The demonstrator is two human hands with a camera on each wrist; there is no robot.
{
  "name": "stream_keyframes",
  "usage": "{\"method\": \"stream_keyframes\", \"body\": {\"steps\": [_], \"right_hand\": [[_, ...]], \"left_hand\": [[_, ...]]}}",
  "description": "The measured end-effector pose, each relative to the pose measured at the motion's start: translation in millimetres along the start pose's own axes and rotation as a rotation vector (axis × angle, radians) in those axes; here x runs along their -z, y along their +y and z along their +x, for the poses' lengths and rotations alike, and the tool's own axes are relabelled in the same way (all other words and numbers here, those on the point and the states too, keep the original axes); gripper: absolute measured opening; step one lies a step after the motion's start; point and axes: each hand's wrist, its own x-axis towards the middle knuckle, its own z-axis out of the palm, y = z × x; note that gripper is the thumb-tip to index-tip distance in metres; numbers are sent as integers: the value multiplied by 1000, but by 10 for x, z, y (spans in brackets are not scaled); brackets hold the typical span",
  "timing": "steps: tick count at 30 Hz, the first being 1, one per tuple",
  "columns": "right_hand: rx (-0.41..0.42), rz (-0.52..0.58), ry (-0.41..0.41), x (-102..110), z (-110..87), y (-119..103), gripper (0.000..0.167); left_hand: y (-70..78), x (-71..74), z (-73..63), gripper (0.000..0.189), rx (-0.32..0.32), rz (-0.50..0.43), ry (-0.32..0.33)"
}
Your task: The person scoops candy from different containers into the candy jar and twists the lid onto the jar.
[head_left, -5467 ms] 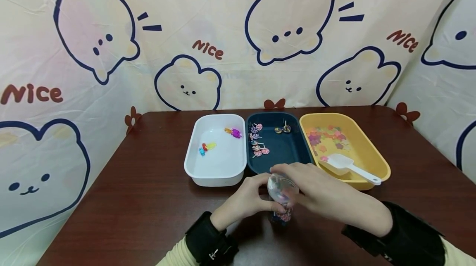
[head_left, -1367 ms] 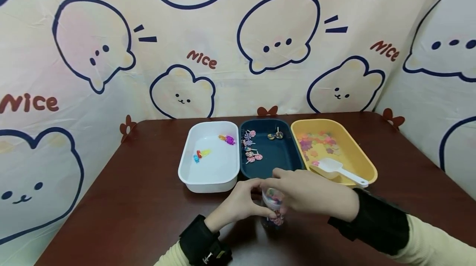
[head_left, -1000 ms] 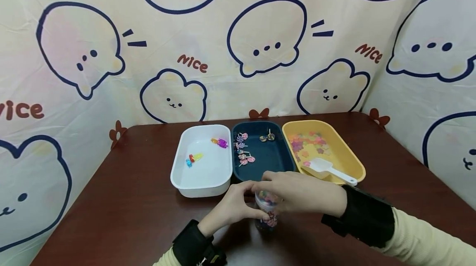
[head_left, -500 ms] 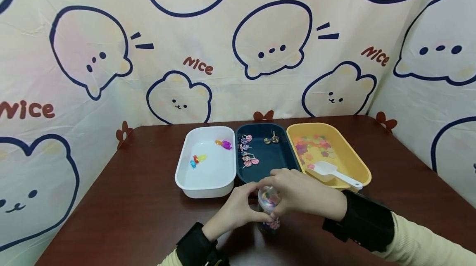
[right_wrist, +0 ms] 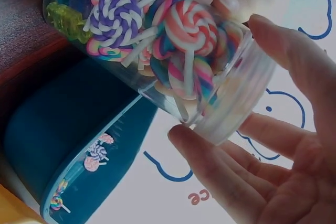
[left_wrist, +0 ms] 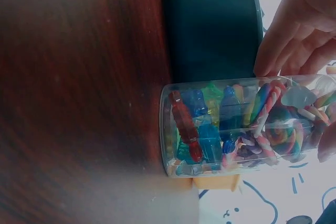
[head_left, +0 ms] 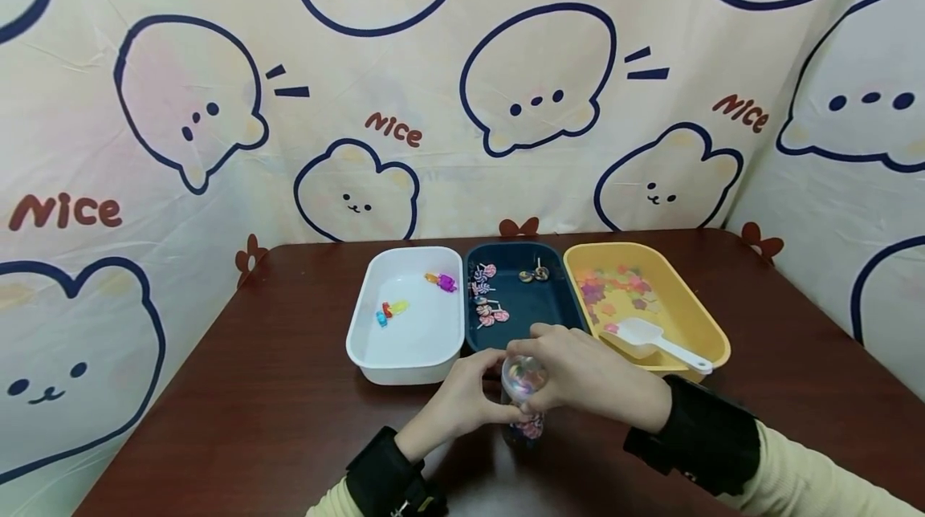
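A clear plastic jar (head_left: 531, 427) stands upright on the table in front of the dark blue tray. It holds translucent candy-shaped pieces (left_wrist: 185, 124) at the bottom and small swirled lollipops (right_wrist: 116, 18) above them; more colourful bits show through its clear lid (right_wrist: 240, 98). My left hand (head_left: 461, 406) grips the upper part of the jar, thumb in front and fingers behind. On the other side my right hand (head_left: 588, 372) holds the lid's rim, thumb and fingertips spread around it.
Behind the jar, a white tray (head_left: 405, 352) holds several candy-shaped pieces. The dark blue tray (head_left: 538, 308) beside it holds small lollipops. A yellow tray (head_left: 694, 320) on the right contains flower-shaped pieces and a white scoop (head_left: 650, 336). A patterned curtain hangs behind the table.
Both hands stay at the jar throughout. My right hand has turned about the lid, its thumb now showing at the front; the head view has shifted slightly.
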Motion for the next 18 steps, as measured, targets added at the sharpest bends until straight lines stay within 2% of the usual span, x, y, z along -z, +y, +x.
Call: {"method": "stream_keyframes", "body": {"steps": [18], "right_hand": [[-41,11,-35,-13,52,3,58]], "left_hand": [[55,89,-24,55,19,59,-27]]}}
